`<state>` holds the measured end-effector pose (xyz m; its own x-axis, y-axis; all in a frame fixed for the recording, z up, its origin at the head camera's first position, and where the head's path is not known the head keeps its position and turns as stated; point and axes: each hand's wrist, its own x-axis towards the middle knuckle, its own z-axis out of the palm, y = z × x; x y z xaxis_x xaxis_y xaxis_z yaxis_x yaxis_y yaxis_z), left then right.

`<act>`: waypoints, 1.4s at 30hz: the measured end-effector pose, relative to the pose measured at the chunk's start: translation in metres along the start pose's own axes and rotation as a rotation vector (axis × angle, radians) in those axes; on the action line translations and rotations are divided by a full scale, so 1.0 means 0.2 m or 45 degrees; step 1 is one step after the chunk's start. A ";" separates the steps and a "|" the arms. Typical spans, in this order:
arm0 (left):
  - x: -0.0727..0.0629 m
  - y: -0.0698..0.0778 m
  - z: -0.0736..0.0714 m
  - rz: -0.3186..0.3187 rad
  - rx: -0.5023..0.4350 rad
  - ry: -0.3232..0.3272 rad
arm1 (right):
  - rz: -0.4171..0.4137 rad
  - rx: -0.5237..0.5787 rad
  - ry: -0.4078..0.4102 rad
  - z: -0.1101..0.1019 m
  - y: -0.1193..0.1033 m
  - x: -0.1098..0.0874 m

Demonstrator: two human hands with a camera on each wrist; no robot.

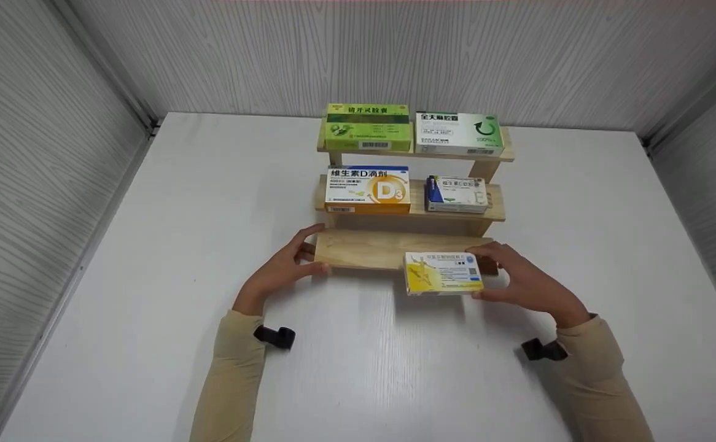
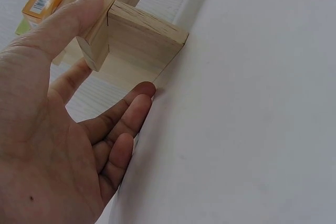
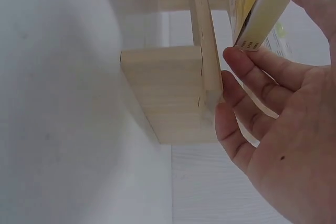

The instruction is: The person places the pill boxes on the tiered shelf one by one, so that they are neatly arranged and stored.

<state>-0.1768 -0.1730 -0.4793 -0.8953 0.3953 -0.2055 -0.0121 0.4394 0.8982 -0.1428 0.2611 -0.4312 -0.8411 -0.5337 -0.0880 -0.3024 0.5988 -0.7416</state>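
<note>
A three-tier wooden display rack (image 1: pixel 364 248) stands on the white table. My left hand (image 1: pixel 285 263) grips the left end of its lowest shelf, thumb at the front edge and index finger at the back. The left wrist view shows the other fingers of that hand (image 2: pixel 68 145) curled beside the shelf's end. Over the right part of the same shelf, a white and yellow medicine box (image 1: pixel 444 274) is pinched by its right end in my right hand (image 1: pixel 521 279). In the right wrist view, the box (image 3: pixel 262 19) tilts above the shelf, and lower fingers touch the shelf's end.
On the top tier sit a green medicine box (image 1: pixel 367 127) and a white-green one (image 1: pixel 458 133). The middle tier bears an orange and white vitamin D box (image 1: pixel 367 190) and a small white-blue box (image 1: pixel 458 194). Pale wood-grain panels (image 1: pixel 358 55) wall the table's back and sides.
</note>
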 end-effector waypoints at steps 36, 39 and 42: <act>0.01 0.00 0.01 -0.013 -0.001 -0.012 | 0.045 -0.313 0.102 0.18 -0.19 0.35; 0.02 0.00 0.01 -0.009 0.000 -0.008 | 0.071 -0.305 0.090 0.19 -0.19 0.35; 0.02 0.00 0.01 -0.002 0.003 -0.012 | 0.086 -0.290 0.079 0.19 -0.19 0.35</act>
<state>-0.1796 -0.1707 -0.4804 -0.8910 0.4022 -0.2108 -0.0125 0.4423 0.8968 -0.1732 0.1786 -0.4341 -0.8866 -0.4545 -0.0862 -0.3320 0.7548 -0.5657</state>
